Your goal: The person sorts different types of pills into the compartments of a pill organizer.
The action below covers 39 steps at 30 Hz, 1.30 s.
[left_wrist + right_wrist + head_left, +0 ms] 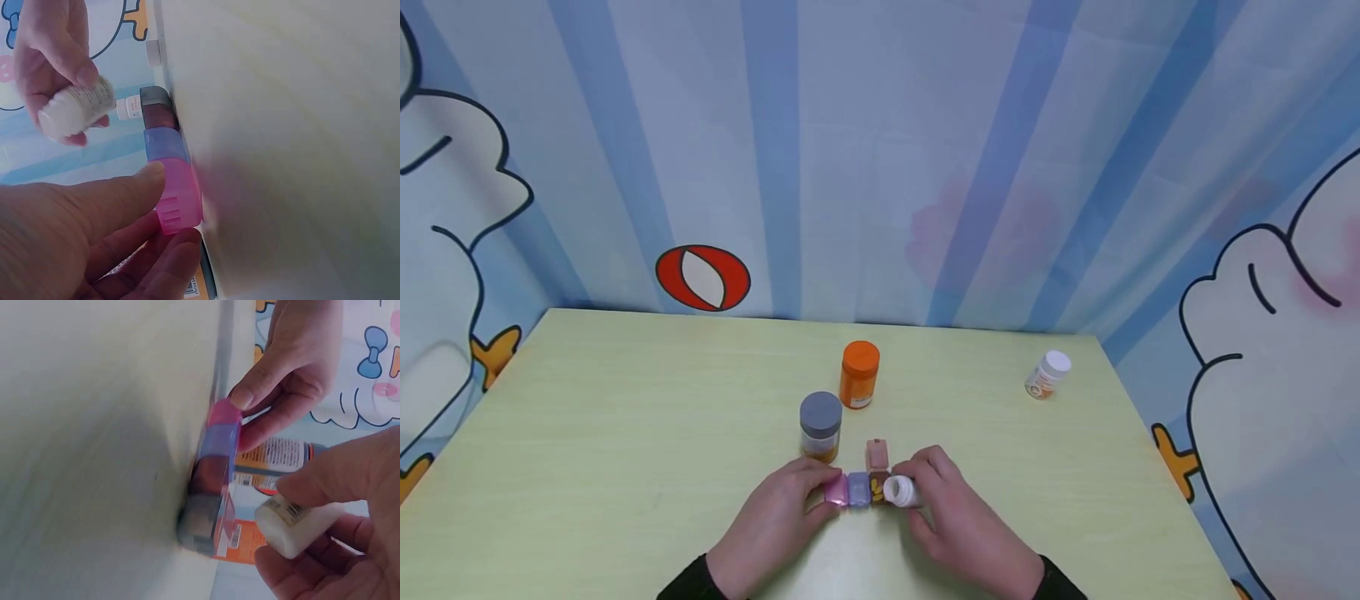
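A pill organizer [859, 490] with a pink, a blue, a reddish-brown and a dark grey compartment lies on the table. My left hand [781, 510] pinches its pink end between thumb and fingers. A lid [877, 454] stands raised behind the brown compartment, where several yellow pills show. In my right hand [947, 521] is a small white pill bottle [901, 492], uncapped and tilted on its side. Its mouth points left, close over the brown compartment. The right wrist view shows thumb and fingers around the bottle [297, 525]. The grey compartment [200, 524] is hidden behind the bottle from the head.
Just behind my left hand stands a grey-capped bottle [821, 425], with an orange bottle [859, 375] behind it. Another white-capped bottle [1048, 375] stands at the table's back right. A printed blue-striped curtain [865, 167] hangs along the table's far edge.
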Each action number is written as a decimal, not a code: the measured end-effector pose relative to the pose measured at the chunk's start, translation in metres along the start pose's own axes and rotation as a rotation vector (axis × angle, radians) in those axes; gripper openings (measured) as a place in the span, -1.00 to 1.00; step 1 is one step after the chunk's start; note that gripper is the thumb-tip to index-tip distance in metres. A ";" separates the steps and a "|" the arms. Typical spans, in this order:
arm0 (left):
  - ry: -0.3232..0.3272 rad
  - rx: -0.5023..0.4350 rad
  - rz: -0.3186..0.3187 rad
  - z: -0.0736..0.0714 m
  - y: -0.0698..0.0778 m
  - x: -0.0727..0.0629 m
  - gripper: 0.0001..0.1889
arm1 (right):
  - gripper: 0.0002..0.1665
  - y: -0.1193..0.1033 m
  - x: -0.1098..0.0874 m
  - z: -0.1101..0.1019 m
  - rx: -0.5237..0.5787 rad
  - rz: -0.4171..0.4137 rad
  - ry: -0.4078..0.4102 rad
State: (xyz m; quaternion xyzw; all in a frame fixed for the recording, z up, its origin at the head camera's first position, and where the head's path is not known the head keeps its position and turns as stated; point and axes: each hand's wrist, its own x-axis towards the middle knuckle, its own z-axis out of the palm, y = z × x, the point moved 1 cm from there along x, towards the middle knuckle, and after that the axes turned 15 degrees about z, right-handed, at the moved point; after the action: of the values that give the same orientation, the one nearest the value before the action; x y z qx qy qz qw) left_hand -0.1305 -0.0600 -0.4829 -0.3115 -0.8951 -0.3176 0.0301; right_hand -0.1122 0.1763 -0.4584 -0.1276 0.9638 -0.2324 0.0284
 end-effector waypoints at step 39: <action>-0.195 -0.224 0.012 0.006 0.030 -0.002 -0.35 | -0.53 0.071 -0.009 -0.012 -0.204 0.159 -0.045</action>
State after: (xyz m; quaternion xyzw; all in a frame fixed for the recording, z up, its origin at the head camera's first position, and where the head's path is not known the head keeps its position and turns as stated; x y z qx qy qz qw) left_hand -0.1102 -0.0397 -0.4714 -0.3475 -0.8509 -0.3836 -0.0901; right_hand -0.1216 0.2448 -0.4803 -0.0582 0.9886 -0.1271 0.0551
